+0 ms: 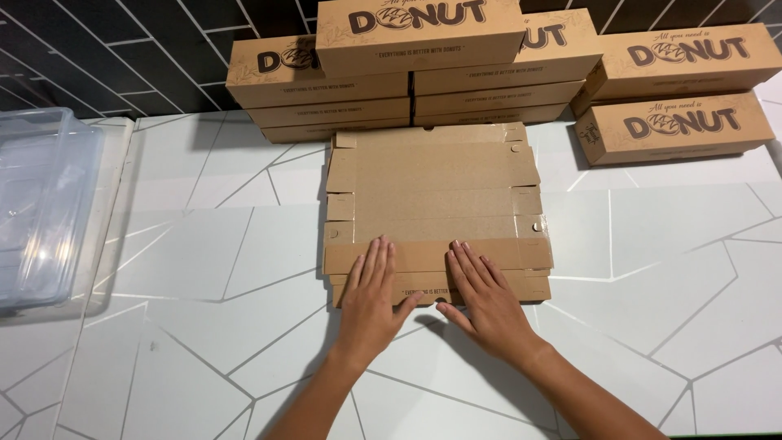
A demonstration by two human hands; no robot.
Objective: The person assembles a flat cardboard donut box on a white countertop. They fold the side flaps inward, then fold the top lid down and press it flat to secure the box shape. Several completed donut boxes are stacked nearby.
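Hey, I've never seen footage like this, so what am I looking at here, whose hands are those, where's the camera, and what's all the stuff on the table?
There is no machine here. A person wears a camera on the head, so this single picture looks down at their own two bare hands. The left hand and the right hand lie flat, fingers spread, pressing on the near edge of an unfolded brown cardboard box blank. Neither hand grips anything. The blank lies on a white table patterned with thin silver lines. Behind it stand stacks of finished brown boxes, with two more boxes stacked at the far right. At the left edge sits a clear plastic tub. Behind the table is a dark tiled wall.
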